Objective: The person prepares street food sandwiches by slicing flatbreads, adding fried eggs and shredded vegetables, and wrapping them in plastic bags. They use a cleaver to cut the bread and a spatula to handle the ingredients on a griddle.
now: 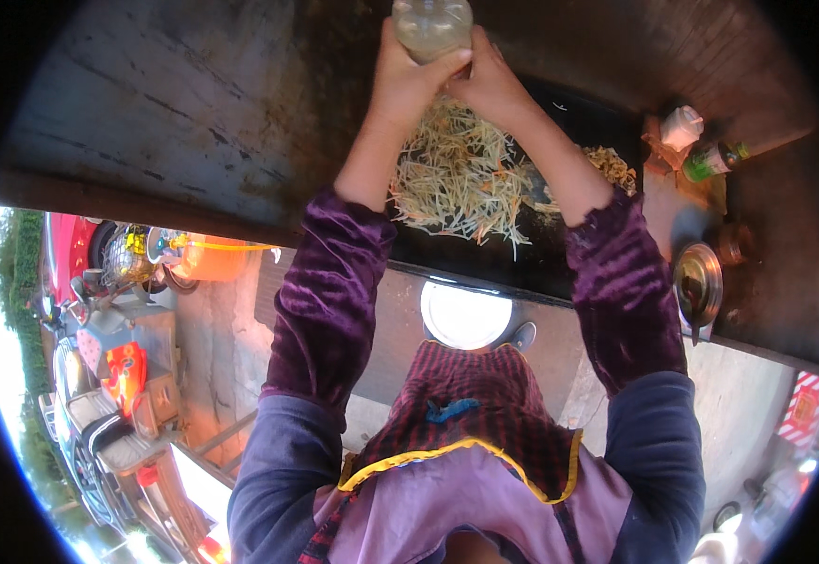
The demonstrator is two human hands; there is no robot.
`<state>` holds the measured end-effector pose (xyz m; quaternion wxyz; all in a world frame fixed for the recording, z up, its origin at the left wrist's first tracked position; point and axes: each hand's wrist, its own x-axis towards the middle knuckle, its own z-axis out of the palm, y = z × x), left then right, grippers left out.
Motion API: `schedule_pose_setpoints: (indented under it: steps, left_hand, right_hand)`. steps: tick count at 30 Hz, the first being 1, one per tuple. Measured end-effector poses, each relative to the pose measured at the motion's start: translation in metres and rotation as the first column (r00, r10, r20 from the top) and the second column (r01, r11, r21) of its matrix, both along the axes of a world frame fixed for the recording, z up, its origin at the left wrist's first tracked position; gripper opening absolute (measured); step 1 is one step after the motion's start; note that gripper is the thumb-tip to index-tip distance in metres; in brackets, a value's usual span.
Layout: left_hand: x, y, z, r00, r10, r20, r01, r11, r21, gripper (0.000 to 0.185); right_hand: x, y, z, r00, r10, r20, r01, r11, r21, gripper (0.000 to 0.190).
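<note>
Both my left hand [409,77] and my right hand [487,81] are wrapped around a clear plastic bottle [434,28] at the top of the view. Its rounded base faces me and it holds a pale liquid; its neck is out of sight. Below the hands, shredded vegetables [459,176] lie heaped on a black griddle [550,271]. A smaller pile of browned food [610,168] sits on the griddle to the right, partly behind my right forearm.
Right of the griddle are a white container [682,127], a green-labelled bottle [707,162] and a metal bowl [697,282] with a utensil in it. A round white object [467,314] is below the griddle's near edge. A wide dark metal surface [170,106] extends left.
</note>
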<state>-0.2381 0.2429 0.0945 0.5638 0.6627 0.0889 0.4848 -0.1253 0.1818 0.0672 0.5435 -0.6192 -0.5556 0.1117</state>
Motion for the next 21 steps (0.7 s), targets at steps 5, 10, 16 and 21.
schedule_pose_setpoints:
  steps: [5,10,16,21]
  left_hand:
    - [-0.004,-0.028,-0.005,0.998,-0.061,0.014,0.063,0.967,-0.246,0.053]
    - [-0.014,-0.038,-0.001,0.984,0.065,-0.167,-0.091,0.984,-0.154,0.055]
    - [-0.021,-0.049,0.005,0.998,-0.020,-0.058,0.006,0.971,-0.240,0.055]
    - [-0.007,-0.040,-0.019,0.998,0.046,-0.042,-0.048,0.997,-0.055,0.055]
  right_hand:
    - [-0.008,-0.041,0.011,0.997,0.001,0.077,0.010,0.990,-0.137,0.062]
    - [-0.025,-0.045,-0.007,0.952,0.139,-0.273,-0.152,0.988,-0.027,0.066]
    - [-0.030,-0.058,0.011,0.993,0.052,-0.110,-0.070,0.985,-0.160,0.064]
    - [-0.021,-0.065,0.008,0.989,0.062,-0.135,-0.088,0.976,-0.200,0.061]
